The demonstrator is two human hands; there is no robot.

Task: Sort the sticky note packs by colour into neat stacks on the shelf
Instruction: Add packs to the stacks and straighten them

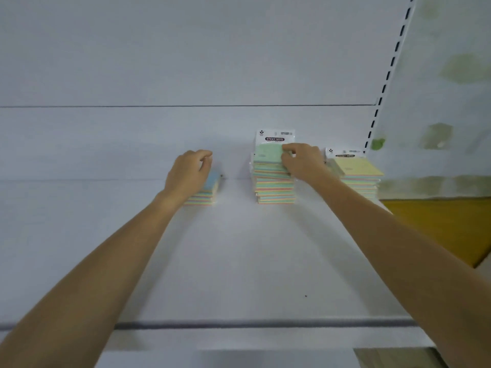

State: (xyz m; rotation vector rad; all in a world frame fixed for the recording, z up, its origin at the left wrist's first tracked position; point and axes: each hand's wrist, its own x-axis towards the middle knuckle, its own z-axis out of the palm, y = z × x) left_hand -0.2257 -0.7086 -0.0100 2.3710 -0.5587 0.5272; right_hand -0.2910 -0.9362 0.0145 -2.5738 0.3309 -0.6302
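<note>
White shelf (239, 261), three stacks at the back. Right hand (303, 163) grasps the right edge of the top green pack (267, 152) on the tall middle stack (275, 187). Left hand (190, 173) is curled over the low blue-topped stack (211, 189); its grip is possibly loose, cannot tell. The yellow-topped stack (361, 172) sits far right, by the right wrist.

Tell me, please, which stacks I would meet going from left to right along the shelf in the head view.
Blue-topped stack → green-topped stack → yellow-topped stack. The hands overlap the stacks, so they are left out.
</note>
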